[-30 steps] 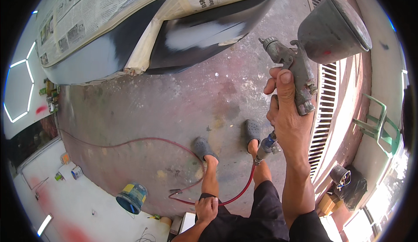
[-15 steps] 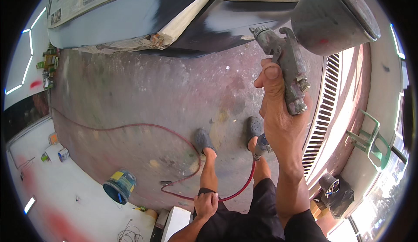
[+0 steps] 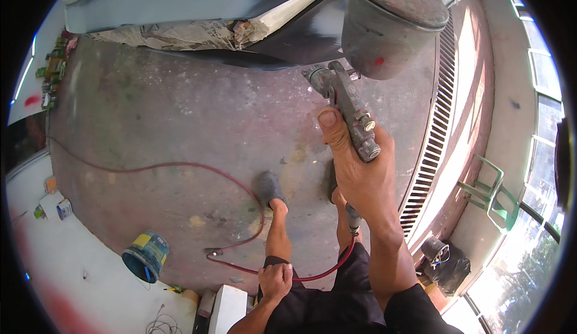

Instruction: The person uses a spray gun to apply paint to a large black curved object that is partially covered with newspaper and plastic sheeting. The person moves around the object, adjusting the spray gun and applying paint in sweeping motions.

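Observation:
My right hand [image 3: 363, 165] is wrapped round the grip of a spray gun [image 3: 345, 102]. Its thumb lies along the near side. A grey, paint-stained cup [image 3: 393, 39] with a lid sits on the gun, tilted. From the bottom of the grip, below the wrist, runs a red air hose [image 3: 339, 265]. Low in the view, my left hand [image 3: 276, 280] is closed in front of my thigh; the hose enters at its right and comes out at its left. Ahead is a car body panel [image 3: 180, 6] in grey and black, partly covered with masking newspaper [image 3: 180, 35].
The hose loops left across the stained floor [image 3: 162, 117]. A paint-smeared bucket [image 3: 146, 256] stands by the white wall at left. On the right are a long floor grating [image 3: 430, 147], a green plastic chair [image 3: 490, 196] and a dark pail [image 3: 434, 250]. Cans [image 3: 54, 69] line the far left.
The spray gun in my right hand has moved left and slightly down in the view, now further from the panel. The whole view has shifted; my left hand stays at the thigh.

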`<action>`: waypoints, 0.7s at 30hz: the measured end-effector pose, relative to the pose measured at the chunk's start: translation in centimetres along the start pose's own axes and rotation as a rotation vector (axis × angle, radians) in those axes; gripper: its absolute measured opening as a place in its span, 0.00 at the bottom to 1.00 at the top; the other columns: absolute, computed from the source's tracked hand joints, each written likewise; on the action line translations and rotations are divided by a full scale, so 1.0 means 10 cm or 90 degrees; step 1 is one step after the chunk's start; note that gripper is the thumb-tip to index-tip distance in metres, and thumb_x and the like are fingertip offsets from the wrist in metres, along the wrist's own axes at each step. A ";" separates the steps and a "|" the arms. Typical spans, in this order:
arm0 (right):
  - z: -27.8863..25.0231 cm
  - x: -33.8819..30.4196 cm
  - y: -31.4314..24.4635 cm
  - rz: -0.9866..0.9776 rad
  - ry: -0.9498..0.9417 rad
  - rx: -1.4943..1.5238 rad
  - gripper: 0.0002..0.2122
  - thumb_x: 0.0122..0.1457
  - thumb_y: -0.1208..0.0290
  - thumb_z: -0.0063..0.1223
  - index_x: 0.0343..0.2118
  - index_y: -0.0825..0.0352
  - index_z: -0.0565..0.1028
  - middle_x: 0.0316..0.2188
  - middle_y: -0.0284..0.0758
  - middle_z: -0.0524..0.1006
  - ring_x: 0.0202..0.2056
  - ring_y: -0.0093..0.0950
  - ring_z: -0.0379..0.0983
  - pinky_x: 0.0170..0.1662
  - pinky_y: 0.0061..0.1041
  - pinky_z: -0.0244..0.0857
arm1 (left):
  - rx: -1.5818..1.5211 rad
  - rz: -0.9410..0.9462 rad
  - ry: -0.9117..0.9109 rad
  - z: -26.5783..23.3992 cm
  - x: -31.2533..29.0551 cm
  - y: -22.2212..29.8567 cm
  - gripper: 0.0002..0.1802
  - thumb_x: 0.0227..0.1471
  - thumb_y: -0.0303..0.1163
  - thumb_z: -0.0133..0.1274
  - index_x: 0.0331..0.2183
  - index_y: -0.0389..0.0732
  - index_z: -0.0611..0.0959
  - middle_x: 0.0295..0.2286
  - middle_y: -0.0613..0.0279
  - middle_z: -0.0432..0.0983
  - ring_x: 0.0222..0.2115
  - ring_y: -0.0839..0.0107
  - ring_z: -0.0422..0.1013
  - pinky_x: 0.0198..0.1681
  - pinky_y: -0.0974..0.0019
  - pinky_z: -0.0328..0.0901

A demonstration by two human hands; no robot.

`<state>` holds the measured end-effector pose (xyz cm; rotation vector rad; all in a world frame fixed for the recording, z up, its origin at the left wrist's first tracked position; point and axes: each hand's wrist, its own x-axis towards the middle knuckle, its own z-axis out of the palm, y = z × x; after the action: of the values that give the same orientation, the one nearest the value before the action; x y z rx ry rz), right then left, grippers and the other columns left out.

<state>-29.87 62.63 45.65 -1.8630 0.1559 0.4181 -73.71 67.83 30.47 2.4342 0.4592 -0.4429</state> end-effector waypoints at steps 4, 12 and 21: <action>-0.05 0.10 -0.13 -0.032 0.105 -0.022 0.21 0.70 0.51 0.63 0.40 0.70 0.80 0.22 0.23 0.69 0.26 0.14 0.61 0.28 0.22 0.56 | 0.009 0.005 0.004 -0.03 -0.03 -0.08 0.18 0.66 0.42 0.55 0.24 0.48 0.82 0.20 0.64 0.77 0.24 0.57 0.73 0.32 0.50 0.60; -0.10 0.14 -0.08 -0.101 0.213 -0.071 0.24 0.70 0.43 0.58 0.38 0.65 0.81 0.23 0.25 0.75 0.18 0.12 0.63 0.21 0.19 0.54 | 0.005 0.010 0.006 -0.04 -0.04 -0.18 0.17 0.66 0.42 0.55 0.24 0.48 0.82 0.21 0.65 0.78 0.24 0.57 0.73 0.33 0.50 0.60; -0.12 -0.15 0.18 0.009 -0.055 0.026 0.24 0.71 0.46 0.58 0.50 0.67 0.82 0.31 0.28 0.81 0.20 0.12 0.64 0.22 0.19 0.58 | -0.193 0.056 0.166 -0.63 0.76 0.40 0.10 0.59 0.27 0.62 0.44 0.41 0.84 0.35 0.61 0.82 0.34 0.57 0.74 0.42 0.55 0.64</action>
<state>-31.57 60.73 44.92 -1.8015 0.1183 0.5005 -64.02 70.41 34.09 2.2110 0.4885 -0.0127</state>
